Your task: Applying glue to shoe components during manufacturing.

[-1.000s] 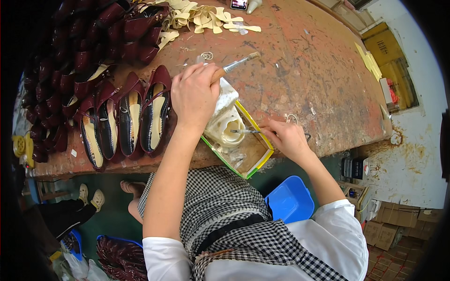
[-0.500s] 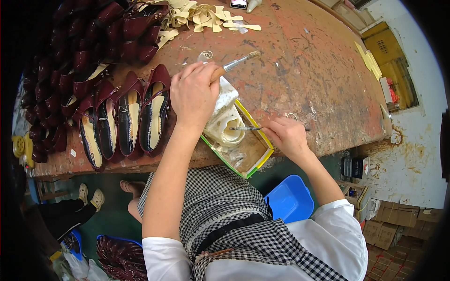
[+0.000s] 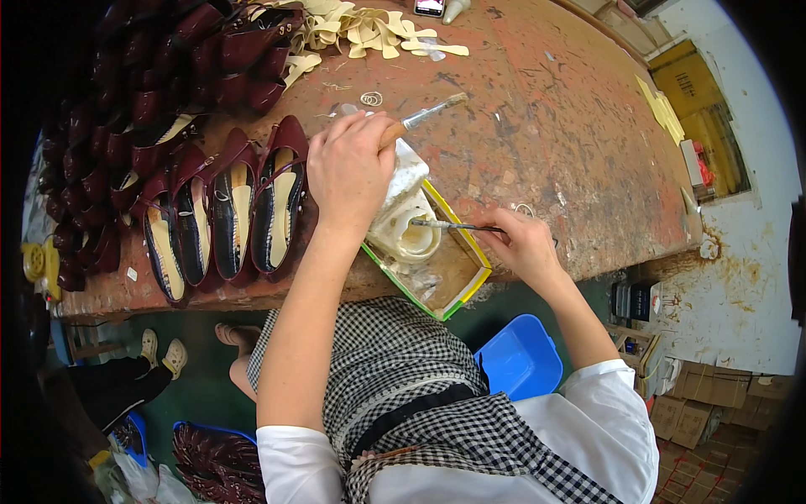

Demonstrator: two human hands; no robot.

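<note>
My left hand point(image 3: 348, 168) is closed around the wooden handle of a brush point(image 3: 424, 115) whose metal ferrule and bristles point up to the right. It rests over a white glue pot point(image 3: 407, 227) standing in a green-and-yellow tray point(image 3: 462, 277) at the table's front edge. My right hand point(image 3: 525, 248) pinches a thin dark stick point(image 3: 453, 225) whose tip reaches into the pot's rim. Dark red shoes point(image 3: 277, 197) with pale insoles lie in a row just left of my left hand.
More dark red shoes point(image 3: 151, 92) are piled at the back left of the worn reddish table point(image 3: 554, 143). Pale cut insole pieces point(image 3: 369, 29) lie at the back. A blue plastic bin point(image 3: 520, 357) sits below the table edge; cardboard boxes point(image 3: 714, 395) stand at right.
My right hand has shifted slightly and the thin stick now lies across the pot's rim. My left hand stays put with the brush.
</note>
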